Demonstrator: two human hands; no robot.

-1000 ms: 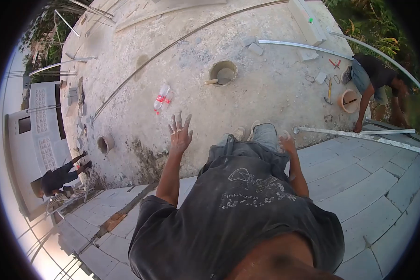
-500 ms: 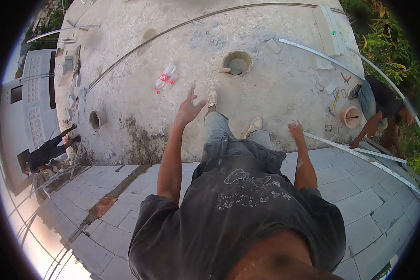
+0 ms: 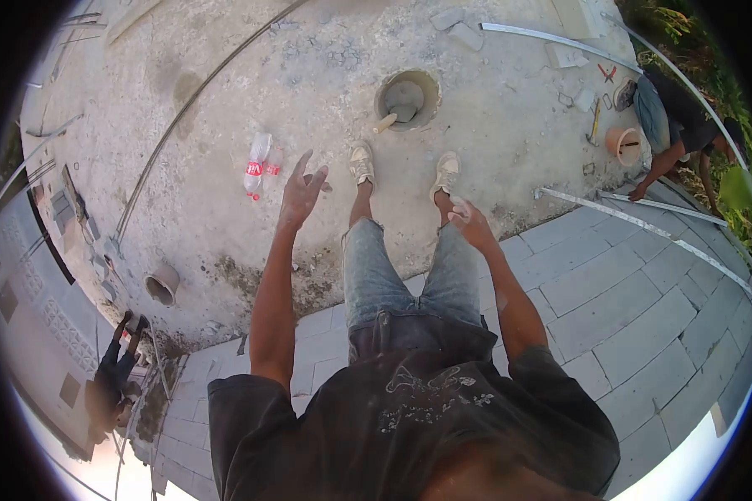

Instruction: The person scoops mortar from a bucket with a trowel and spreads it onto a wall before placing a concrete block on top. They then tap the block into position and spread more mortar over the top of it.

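My left hand point(image 3: 302, 192) hangs in the air left of my legs, fingers spread and nothing in it. My right hand point(image 3: 470, 219) is in front of my right thigh, fingers loosely bent, pale dust on them, and no object shows in it. Ahead of my shoes stands a round bucket point(image 3: 435, 102) with grey mortar inside. A tool with a pale handle point(image 3: 384, 123) rests in it, its blade down in the mortar. Beyond my left hand, a clear plastic bottle point(image 3: 259, 152) with a red label lies on the concrete floor, a second red-labelled piece beside it.
A grey block wall point(image 3: 610, 292) runs below and right of me. At right a co-worker point(image 3: 685, 108) bends beside a bucket point(image 3: 623, 146), a hammer point(image 3: 594, 121) and metal bars point(image 3: 643, 219). Another person point(image 3: 113, 376) is at far left, near a tipped bucket point(image 3: 161, 285). A long rod point(image 3: 184, 108) crosses the floor.
The view has turned and tilted. My right hand has come inward, closer to my legs, and my feet now stand more level, nearer the bucket. My left hand stays spread.
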